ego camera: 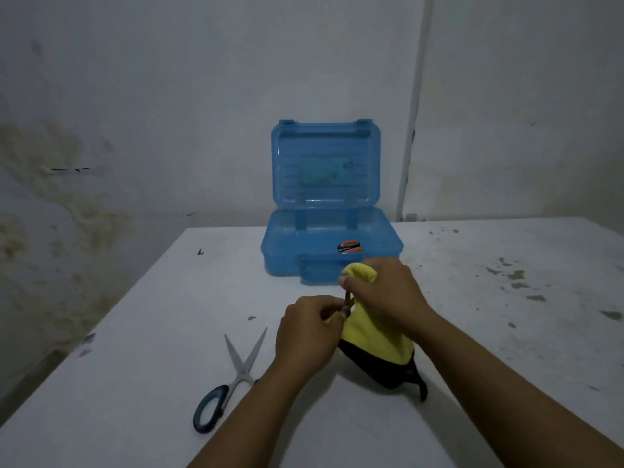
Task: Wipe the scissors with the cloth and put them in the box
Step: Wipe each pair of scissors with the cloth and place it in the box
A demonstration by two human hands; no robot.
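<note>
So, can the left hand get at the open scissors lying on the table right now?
Probably not yet: the left hand is busy holding a small item against the yellow cloth. The path is free, though; the open scissors lie uncovered just left of that wrist.

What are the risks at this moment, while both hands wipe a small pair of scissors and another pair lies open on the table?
1. The small metal scissors are pinched between the left hand and the yellow cloth with black edge in the right hand; a blade might nick a finger through the cloth.
2. The large scissors with dark blue handles lie with blades open beside the left forearm, which could brush them.
</note>
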